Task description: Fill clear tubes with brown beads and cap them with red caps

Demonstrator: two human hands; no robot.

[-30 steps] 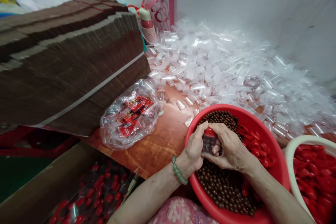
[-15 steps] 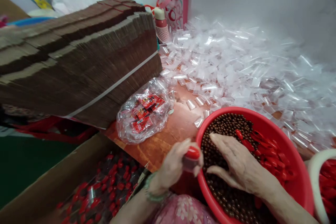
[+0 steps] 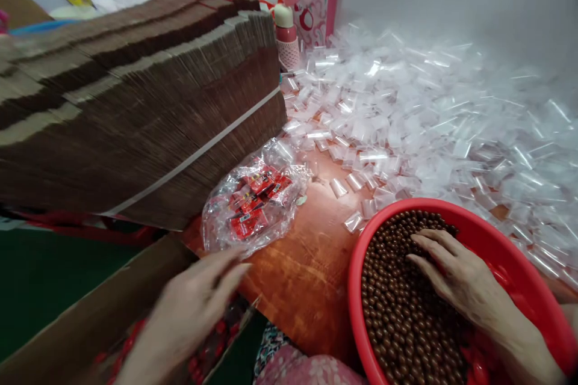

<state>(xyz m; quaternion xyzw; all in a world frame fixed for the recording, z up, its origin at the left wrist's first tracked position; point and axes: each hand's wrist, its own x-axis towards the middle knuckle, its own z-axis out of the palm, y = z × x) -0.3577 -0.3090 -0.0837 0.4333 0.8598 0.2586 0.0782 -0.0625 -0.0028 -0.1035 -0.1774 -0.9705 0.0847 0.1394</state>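
My right hand (image 3: 456,274) is inside a red basin (image 3: 356,289), its curved fingers apart and touching a heap of small shiny brown balls (image 3: 397,307). A bit of red shows beneath that palm, too hidden to name. Red plastic pieces (image 3: 501,274) lie on the basin's right side, partly behind my wrist. Blurred by motion, my left hand (image 3: 194,295) is over a cardboard box (image 3: 112,295), fingers stretched out and nothing visible in them. Inside the box are filled clear containers with red caps (image 3: 221,328), largely covered by my forearm.
Many clear plastic tubes (image 3: 406,114) are piled across the orange-brown table (image 3: 311,246). A clear bag with red packets (image 3: 248,210) lies near a strapped stack of flattened cardboard (image 3: 180,114). Behind stand a pink bottle (image 3: 286,36) and a pink gift bag (image 3: 311,6).
My left hand has moved left from the basin's edge to above the box; the red-capped clear tube it held is out of sight. My right hand stays among the balls. The view has shifted.
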